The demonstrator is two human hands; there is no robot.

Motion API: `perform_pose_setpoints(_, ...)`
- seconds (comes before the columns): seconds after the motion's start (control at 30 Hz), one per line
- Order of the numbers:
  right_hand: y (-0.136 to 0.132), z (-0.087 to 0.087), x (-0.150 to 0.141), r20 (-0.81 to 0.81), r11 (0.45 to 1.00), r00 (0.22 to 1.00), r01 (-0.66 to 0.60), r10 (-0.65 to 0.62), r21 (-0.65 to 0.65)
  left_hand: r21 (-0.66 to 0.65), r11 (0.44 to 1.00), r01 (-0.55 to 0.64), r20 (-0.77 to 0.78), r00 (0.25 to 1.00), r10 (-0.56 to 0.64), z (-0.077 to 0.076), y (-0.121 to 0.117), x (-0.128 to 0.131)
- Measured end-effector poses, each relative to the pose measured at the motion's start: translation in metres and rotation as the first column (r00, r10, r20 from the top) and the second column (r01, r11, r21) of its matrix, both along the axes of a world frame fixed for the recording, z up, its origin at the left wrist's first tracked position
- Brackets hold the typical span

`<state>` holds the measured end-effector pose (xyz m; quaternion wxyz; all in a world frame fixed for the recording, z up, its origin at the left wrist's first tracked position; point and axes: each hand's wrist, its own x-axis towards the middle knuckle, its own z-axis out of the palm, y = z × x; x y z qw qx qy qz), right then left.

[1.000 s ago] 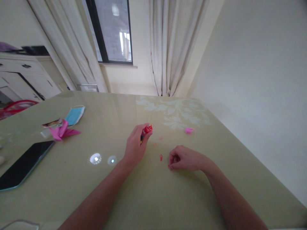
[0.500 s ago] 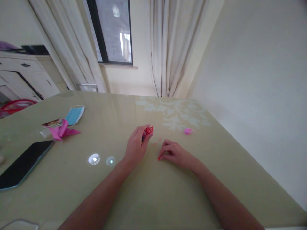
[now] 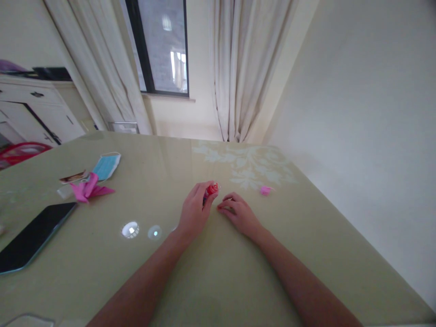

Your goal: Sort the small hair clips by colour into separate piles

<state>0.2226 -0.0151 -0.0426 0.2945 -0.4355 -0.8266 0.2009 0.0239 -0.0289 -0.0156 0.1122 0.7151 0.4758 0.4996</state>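
Observation:
My left hand is wrapped round a small red cylinder-shaped container, tilted with its shiny end toward the right. Dark marks show on its side, and the fingers hide most of it. Close beside it, my right hand rests low over the table with thumb and fingertips pinched together. A tiny orange-red piece shows at those fingertips. To the right of both hands lies a small crumpled pink bit with a thin tail.
A pink folded-paper figure, a blue face mask and a small printed packet lie at the left of the glossy table. Nearer is a dark phone. A wall borders the right side.
My right hand has moved forward and left, closer to the red container, carrying the tiny piece. The loose orange bits seen before are now hidden. My left hand has hardly moved.

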Motion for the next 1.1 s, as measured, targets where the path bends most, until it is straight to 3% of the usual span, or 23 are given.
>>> perform_pose_setpoints(0.1, 0.0, 0.001, 0.001, 0.024, 0.999, 1.0, 0.015, -0.016, 0.04, -0.008, 1.0, 0.003, -0.004, 1.0, -0.003, 0.0, 0.0, 0.0)
perform_pose_setpoints(0.27, 0.01, -0.001, 0.014, -0.024, 0.976, 0.987, 0.159, -0.157, 0.146, 0.004, 1.0, 0.005, -0.009, 1.0, -0.005, -0.002, 0.001, 0.0)
perform_pose_setpoints(0.47, 0.021, -0.012, 0.023, 0.034, 0.983, 0.987, 0.152, -0.156, 0.098, 0.032, 0.999, 0.005, -0.106, 0.994, -0.002, -0.009, 0.003, 0.001)
perform_pose_setpoints(0.67, 0.019, -0.01, 0.016, 0.114, 0.985, 0.979, 0.161, -0.168, 0.066, 0.109, 0.994, -0.006, -0.171, 0.985, 0.024, -0.021, 0.009, 0.003)
perform_pose_setpoints(0.93, 0.016, -0.008, 0.014, -0.139, 0.969, 0.959, 0.241, -0.246, -0.051, 0.231, 0.97, -0.074, -0.13, 0.986, 0.106, -0.033, 0.019, 0.001)
perform_pose_setpoints(1.1, 0.021, 0.006, -0.009, -0.384, 0.962, 0.882, 0.259, -0.273, -0.089, 0.243, 0.964, -0.106, -0.115, 0.984, 0.137, -0.039, 0.023, 0.0)
